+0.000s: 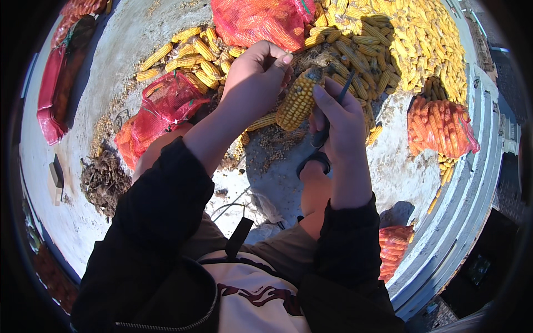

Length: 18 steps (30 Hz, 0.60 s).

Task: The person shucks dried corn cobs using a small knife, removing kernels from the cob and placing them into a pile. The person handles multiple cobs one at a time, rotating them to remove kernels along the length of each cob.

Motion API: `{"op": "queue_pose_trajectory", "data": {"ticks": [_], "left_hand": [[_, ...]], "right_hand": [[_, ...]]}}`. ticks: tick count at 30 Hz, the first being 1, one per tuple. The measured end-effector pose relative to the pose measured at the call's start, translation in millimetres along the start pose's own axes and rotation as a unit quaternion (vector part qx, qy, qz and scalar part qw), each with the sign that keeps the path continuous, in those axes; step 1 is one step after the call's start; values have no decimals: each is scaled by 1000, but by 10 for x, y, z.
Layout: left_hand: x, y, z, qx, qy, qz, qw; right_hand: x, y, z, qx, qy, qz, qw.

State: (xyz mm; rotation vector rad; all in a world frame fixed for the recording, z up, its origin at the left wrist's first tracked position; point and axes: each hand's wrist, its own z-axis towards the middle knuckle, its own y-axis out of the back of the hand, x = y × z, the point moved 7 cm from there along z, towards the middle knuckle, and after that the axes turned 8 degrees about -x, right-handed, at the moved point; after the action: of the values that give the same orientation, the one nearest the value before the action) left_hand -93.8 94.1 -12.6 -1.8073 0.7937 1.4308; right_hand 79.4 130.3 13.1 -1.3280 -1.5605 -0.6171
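Note:
My right hand (335, 110) grips a yellow corn cob (296, 102) between thumb and fingers, its kernels still on. The same hand also holds a slim dark tool (346, 87); its shaft points up past the fingers and its exact kind is unclear. Just up and left of the cob is my left hand (260, 73), thumb and fingers pinched together and apart from the cob. Anything small between those fingertips is hidden. Below both hands, loose kernels and debris (275, 145) litter the concrete floor (391, 166).
A large heap of corn cobs (424, 45) spreads at the upper right. Red mesh sacks of cobs stand ahead (258, 21), at left (154, 112), and at right (441, 125). A pile of brown debris (104, 181) lies at left. Steps or ledges (479, 166) edge the right side.

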Motion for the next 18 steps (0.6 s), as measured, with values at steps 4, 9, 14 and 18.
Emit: {"op": "queue_pose_trajectory", "data": {"ticks": [4, 9, 14, 18], "left_hand": [[24, 131, 44, -88, -39, 81, 992], [33, -63, -57, 11, 29, 91, 995], [-67, -194, -221, 138, -11, 233, 963], [-79, -151, -211, 150, -6, 288, 946]], "right_hand": [[-49, -4, 15, 12, -7, 5, 1000], [-46, 63, 43, -24, -9, 16, 1000], [-29, 36, 32, -80, -20, 37, 996], [-41, -13, 58, -92, -20, 37, 995]]}}
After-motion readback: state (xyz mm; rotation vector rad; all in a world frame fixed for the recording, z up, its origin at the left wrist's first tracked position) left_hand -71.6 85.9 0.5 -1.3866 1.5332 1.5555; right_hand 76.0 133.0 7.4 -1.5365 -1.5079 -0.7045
